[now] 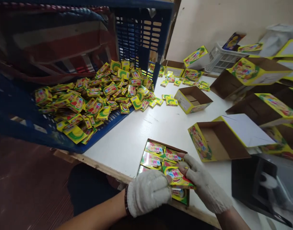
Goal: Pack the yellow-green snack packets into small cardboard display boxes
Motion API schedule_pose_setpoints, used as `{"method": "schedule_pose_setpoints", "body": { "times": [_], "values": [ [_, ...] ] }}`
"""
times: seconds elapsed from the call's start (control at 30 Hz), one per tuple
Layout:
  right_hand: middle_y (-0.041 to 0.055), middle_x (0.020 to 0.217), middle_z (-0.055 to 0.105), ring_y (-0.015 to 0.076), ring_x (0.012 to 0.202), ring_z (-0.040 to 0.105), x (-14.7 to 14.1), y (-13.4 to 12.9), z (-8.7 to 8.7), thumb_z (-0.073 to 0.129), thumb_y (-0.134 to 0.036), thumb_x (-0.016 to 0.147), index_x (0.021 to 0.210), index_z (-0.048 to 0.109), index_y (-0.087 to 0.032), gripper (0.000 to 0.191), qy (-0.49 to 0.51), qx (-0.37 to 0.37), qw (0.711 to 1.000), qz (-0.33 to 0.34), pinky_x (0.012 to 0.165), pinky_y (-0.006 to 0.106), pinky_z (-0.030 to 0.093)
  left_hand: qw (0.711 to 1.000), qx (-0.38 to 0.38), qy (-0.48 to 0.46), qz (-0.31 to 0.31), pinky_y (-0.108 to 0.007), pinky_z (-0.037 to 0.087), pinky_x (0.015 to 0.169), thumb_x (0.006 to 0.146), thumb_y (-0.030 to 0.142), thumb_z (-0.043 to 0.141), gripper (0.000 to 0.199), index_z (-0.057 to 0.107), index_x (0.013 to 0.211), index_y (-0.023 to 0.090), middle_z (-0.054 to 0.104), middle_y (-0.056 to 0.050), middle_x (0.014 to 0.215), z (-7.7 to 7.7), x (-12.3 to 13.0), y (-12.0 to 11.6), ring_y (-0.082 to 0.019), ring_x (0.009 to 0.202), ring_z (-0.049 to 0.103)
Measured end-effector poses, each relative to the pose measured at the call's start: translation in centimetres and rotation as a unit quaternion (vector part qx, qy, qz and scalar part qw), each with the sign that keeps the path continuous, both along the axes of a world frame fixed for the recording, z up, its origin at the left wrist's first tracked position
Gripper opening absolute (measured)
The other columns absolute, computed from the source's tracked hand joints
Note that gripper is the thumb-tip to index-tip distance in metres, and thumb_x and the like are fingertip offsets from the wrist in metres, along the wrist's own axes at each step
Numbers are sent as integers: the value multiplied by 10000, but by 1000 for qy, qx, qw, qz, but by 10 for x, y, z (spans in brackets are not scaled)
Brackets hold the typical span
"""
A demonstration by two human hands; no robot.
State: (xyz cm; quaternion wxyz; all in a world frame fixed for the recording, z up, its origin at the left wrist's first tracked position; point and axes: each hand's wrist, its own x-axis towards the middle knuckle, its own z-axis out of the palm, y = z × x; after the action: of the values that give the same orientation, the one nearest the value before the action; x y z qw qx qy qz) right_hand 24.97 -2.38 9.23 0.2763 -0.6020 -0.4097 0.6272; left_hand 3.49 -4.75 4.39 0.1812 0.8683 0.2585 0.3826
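My right hand, in a white fingerless glove, grips a small yellow box with red and green print. The box is slightly tilted above a display carton at the table's front edge. My left hand, gloved the same way, curls in from the left with its thumb on the small box's left end; its other fingertips are partly hidden. Inside the display carton, several similar small boxes lie flat in rows. Both hands cover part of the carton's near side.
Left, a blue plastic crate lies on its side, spilling a heap of small yellow boxes. Open cartons stand at the right, with more stacked behind. A black tape dispenser sits front right. A white basket stands by the wall.
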Motion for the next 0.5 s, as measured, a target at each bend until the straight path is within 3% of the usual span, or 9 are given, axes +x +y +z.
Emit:
{"method": "schedule_pose_setpoints", "body": {
  "times": [0.03, 0.1, 0.17, 0.27, 0.37, 0.43, 0.5],
  "values": [
    [91, 1053, 685, 250, 888, 667, 4, 1, 0, 636, -521, 775, 1215, 544, -183, 562, -57, 23, 998, 0, 754, 380, 560, 999, 8, -12, 32, -345, 529, 841, 896, 180, 494, 273, 562, 1156, 229, 666, -94, 1016, -1, -6, 6, -198, 929, 635],
    [102, 1082, 678, 256, 940, 650, 9, 2, -6, 586, -484, 800, 1124, 617, -171, 451, -182, 91, 979, -12, 762, 366, 551, 985, 5, 4, 172, -373, 508, 921, 881, 187, 501, 365, 508, 1245, 197, 635, -127, 1129, -4, -28, 24, -236, 1076, 606],
    [113, 1081, 675, 250, 942, 646, 11, 2, -19, 517, -448, 838, 1059, 643, -169, 378, -266, 173, 948, -22, 744, 357, 548, 927, -44, 88, 362, -394, 487, 948, 861, 182, 493, 305, 555, 1160, 181, 620, -127, 1123, -5, -64, 49, -258, 1090, 593],
    [99, 974, 688, 230, 861, 654, 4, -1, -46, 437, -357, 893, 1023, 644, -185, 299, -325, 313, 893, 6, 718, 360, 542, 825, -119, 214, 510, -407, 491, 875, 826, 243, 508, 227, 587, 1021, 158, 600, -132, 1044, -1, -127, 79, -290, 992, 597],
    [92, 943, 706, 231, 829, 649, -5, -5, -71, 445, -232, 879, 982, 664, -207, 243, -396, 467, 788, 63, 734, 376, 513, 758, -97, 241, 598, -389, 470, 853, 811, 286, 521, 226, 569, 980, 143, 574, -148, 1020, 8, -170, 92, -306, 998, 571],
    [82, 956, 717, 237, 819, 641, -6, -7, -82, 470, -185, 858, 952, 680, -231, 234, -450, 509, 726, 103, 723, 383, 482, 736, -71, 261, 620, -382, 449, 854, 813, 281, 517, 238, 562, 995, 134, 563, -162, 1044, 12, -182, 97, -309, 1014, 556],
    [66, 950, 726, 242, 830, 636, -4, -6, -88, 482, -168, 846, 923, 691, -256, 239, -483, 521, 691, 134, 714, 380, 458, 734, -63, 297, 608, -393, 426, 855, 812, 274, 515, 269, 564, 1031, 125, 561, -174, 1073, 13, -184, 107, -318, 1021, 544]
  ]
}}
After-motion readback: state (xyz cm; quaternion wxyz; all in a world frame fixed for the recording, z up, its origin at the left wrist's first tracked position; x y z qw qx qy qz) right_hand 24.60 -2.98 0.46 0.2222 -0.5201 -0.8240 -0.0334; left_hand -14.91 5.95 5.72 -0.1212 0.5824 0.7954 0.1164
